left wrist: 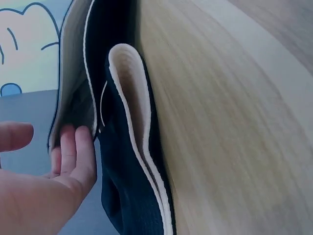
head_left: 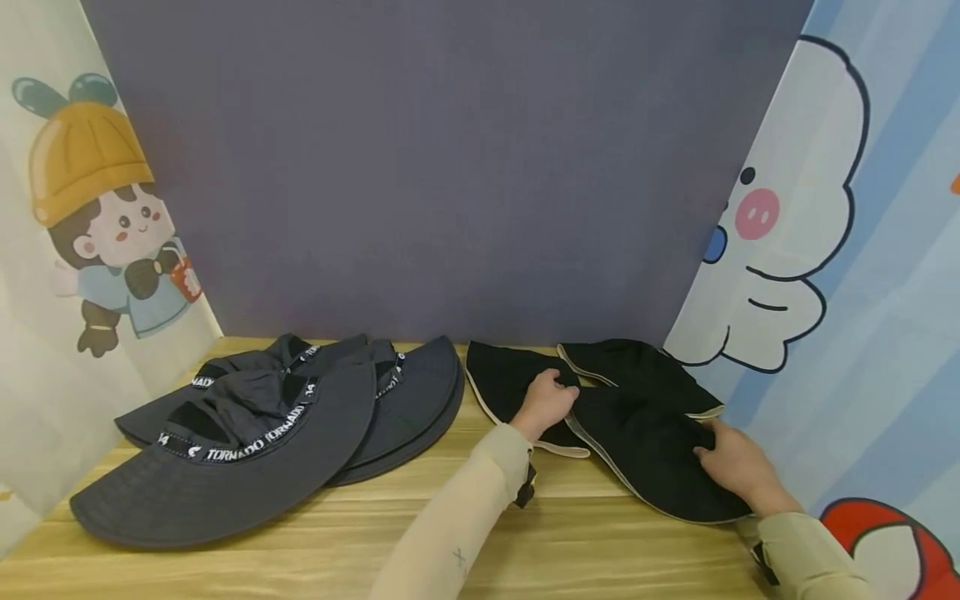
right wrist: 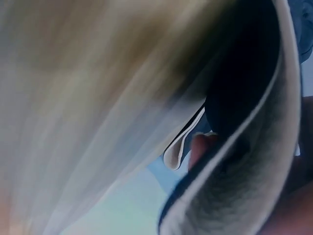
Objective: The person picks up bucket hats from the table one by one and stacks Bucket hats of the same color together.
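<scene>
Three black brimmed hats with cream edging lie overlapped at the right of the wooden table (head_left: 570,542). My left hand (head_left: 557,393) grips the near-left edge of the top black hat (head_left: 645,442), above another black hat (head_left: 502,379). In the left wrist view its fingers (left wrist: 73,149) lie against the underside of the brim (left wrist: 129,83), thumb apart. My right hand (head_left: 711,448) holds the same hat's right brim, thumb on top. The right wrist view shows a fingertip (right wrist: 198,147) under the dark brim (right wrist: 244,98). The third black hat (head_left: 637,360) lies behind.
Several dark grey visor hats (head_left: 225,467) printed "TORNADO" are stacked on the table's left. A purple backdrop (head_left: 450,167) closes the back. Cartoon-printed panels stand at the left (head_left: 90,217) and right (head_left: 787,250). Bare wood (head_left: 337,550) lies at the front.
</scene>
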Tool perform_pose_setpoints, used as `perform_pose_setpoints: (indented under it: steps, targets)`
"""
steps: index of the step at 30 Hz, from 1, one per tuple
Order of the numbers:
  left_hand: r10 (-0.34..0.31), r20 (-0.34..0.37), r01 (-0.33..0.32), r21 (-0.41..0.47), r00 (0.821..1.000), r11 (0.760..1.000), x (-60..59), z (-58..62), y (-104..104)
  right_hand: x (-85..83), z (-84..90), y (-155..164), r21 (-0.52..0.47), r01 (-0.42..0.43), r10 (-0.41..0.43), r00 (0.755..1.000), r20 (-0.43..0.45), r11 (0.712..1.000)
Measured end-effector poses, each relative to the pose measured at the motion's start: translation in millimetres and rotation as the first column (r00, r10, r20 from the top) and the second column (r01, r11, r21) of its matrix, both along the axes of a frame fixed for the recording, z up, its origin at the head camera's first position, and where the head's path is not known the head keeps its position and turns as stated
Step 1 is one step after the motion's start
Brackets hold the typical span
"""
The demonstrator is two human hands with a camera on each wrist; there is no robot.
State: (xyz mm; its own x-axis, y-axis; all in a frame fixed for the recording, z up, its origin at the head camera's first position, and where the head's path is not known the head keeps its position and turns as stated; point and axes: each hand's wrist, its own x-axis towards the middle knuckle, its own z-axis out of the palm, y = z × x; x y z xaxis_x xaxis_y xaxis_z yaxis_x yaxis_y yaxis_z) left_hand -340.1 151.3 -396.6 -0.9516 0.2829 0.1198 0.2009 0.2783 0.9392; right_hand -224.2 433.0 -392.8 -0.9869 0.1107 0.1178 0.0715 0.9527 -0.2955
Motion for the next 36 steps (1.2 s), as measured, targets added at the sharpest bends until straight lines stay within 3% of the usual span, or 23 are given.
perform_pose_setpoints:
  steps: [7, 14, 17, 22, 27, 36]
  targets:
    - [0.016, 0.092, -0.018, 0.020, 0.996, 1.000, 1.4, -0.7, -10, 0.6, 0.6, -11, -0.016, -0.023, 0.022, 0.998, -0.057, 1.000]
    - [0.026, 0.024, -0.021, -0.188, 0.999, 0.982, 1.6, 0.3, -26, 0.1, -3.0, -19, -0.021, -0.030, 0.027, 0.994, -0.109, 0.999]
    - [0.004, 0.011, -0.001, -0.231, 1.000, 0.973, 1.9, 0.3, -33, -0.6, -2.5, -23, -0.019, -0.027, 0.025, 0.992, -0.124, 0.999]
    - [-0.046, 0.009, 0.046, -0.247, 0.999, 0.968, 2.7, 0.0, -41, -1.5, -0.6, -28, -0.018, -0.044, 0.041, 0.985, -0.165, 0.999]
    - [-0.117, 0.071, 0.131, -0.243, 0.991, 0.961, 3.3, 0.2, -44, -1.0, 2.1, -32, -0.025, -0.063, 0.057, 0.980, -0.193, 0.998]
    - [-0.229, 0.092, 0.247, -0.327, 0.969, 0.912, 7.6, 5.0, -44, -1.4, 11.1, -43, -0.020, -0.092, 0.085, 0.968, -0.238, 0.996]
